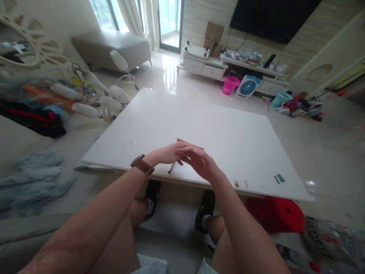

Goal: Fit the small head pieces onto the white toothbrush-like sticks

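Observation:
My left hand (164, 154), with a brown-strapped watch (142, 164) on the wrist, reaches in from the left with its fingers stretched out. My right hand (201, 163) lies across it from the right, fingers flat and overlapping the left hand's. Both hover over the near edge of a large white board (199, 125). A thin dark item (171, 167) shows just under the hands on the board; I cannot tell whether a hand touches it. My knees and black shoes (152, 194) are under the board's edge.
Small bits (236, 183) and two green pieces (279, 178) lie on the board near its right front. A red object (275, 213) and a printed bag (333, 236) sit below right. White lamp parts (94, 99) and grey-blue cloth (31, 182) are at left.

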Demonstrator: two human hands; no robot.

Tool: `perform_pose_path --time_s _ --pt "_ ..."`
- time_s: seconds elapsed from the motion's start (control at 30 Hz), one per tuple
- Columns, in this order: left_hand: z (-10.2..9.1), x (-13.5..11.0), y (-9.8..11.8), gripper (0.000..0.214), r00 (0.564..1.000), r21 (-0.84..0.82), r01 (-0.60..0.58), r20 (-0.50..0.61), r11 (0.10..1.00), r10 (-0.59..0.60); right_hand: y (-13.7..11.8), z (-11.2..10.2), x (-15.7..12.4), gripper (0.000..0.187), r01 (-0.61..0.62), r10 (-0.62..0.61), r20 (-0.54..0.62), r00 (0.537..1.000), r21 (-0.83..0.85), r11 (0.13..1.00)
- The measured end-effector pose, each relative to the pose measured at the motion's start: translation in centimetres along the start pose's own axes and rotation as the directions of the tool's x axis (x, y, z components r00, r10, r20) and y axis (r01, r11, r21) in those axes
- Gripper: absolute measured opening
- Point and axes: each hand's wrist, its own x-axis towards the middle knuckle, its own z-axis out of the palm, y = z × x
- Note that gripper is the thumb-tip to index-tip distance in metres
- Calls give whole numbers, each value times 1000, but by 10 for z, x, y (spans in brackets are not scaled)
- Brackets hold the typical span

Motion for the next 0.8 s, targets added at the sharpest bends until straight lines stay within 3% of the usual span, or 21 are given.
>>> perform_pose_path --time_s 0.03,0.07,0.1,0.17,0.2,0.27,0.4,0.47,0.6,0.7,0.8 --pt "-14 -7 -6 43 999 75 1 -36 997 2 2 2 4 31 -28 27 -38 999 -36 999" --pt "-29 -14 -14 45 988 153 42 -150 987 -19 4 1 7 28 -55 47 -104 993 -78 995" --pt "-44 -22 -24 45 946 238 129 -320 963 -47 7 -1 9 26 -79 55 -189 981 -126 989" --pt "-76 -40 -46 39 793 390 370 -605 843 -68 15 -10 13 24 -134 36 -349 936 -262 956" --pt "-91 -49 -58 38 722 396 474 -686 787 -90 19 -15 13 23 -164 7 -397 918 -361 918" --pt "-116 -67 -82 43 609 333 636 -771 696 -186 27 -23 12 20 -209 -66 -407 911 -593 778" --pt "-141 -96 -125 70 484 347 859 -791 377 -374 37 -28 8 14 -214 -118 -275 954 -902 375" --pt "-145 -106 -141 75 457 372 889 -765 268 -454 40 -27 7 15 -212 -71 -242 968 -934 286" --pt "-148 -117 -163 71 434 405 898 -762 170 -481 43 -21 9 17 -200 -3 -209 978 -941 271" --pt "-147 -114 -169 68 444 410 895 -783 176 -436 45 -18 10 17 -199 16 -201 979 -949 244" --pt "-140 -101 -161 65 472 420 882 -787 215 -398 45 -16 7 18 -195 35 -192 981 -958 211"
